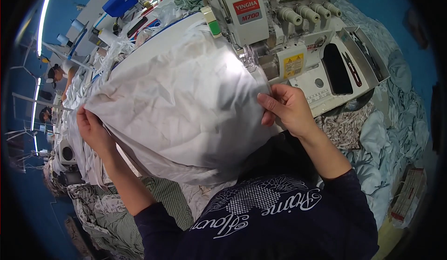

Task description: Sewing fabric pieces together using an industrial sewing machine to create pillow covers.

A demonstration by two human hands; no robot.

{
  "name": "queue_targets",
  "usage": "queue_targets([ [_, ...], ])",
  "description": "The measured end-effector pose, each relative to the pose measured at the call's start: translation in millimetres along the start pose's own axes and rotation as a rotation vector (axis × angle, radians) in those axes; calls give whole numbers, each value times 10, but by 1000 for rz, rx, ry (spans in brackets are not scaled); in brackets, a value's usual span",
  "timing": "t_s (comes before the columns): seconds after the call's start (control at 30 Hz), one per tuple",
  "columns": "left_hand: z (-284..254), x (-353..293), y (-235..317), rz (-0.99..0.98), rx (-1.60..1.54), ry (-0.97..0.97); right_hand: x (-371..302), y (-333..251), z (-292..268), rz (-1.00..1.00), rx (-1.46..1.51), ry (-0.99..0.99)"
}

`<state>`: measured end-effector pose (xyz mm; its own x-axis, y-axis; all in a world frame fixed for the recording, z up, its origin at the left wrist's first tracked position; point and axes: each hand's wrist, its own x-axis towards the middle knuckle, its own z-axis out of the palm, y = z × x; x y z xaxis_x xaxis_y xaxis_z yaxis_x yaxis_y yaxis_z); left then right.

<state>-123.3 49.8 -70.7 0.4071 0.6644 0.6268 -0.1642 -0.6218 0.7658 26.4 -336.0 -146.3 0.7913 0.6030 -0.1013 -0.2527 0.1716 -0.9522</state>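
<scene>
A large piece of white fabric spreads over the machine table and drapes down toward my lap. My left hand pinches its left edge, fingers closed on the cloth. On the right side, my right hand grips the fabric's edge between thumb and fingers, just below the sewing head. The white overlock sewing machine stands at the far side, its lamp lighting the cloth by the presser foot. The fabric's right edge runs up to that foot; whether it lies under the foot I cannot tell.
On the machine's right bed lie a black phone and red-handled thread snips, beside a metal tray. Pale blue fabric is heaped at right. Striped green cloth hangs at lower left. Another person sits far left.
</scene>
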Motion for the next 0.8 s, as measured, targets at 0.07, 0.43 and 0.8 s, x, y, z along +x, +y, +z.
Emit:
queue_targets([
  [0.07,71,149,76,17,-24,0,2,-4,-2,0,-4,0],
  [0.43,432,980,587,190,-17,26,4,-24,-16,6,-18,13],
  [0.8,513,2076,843,326,209,121,2,-40,9,7,-47,-7],
])
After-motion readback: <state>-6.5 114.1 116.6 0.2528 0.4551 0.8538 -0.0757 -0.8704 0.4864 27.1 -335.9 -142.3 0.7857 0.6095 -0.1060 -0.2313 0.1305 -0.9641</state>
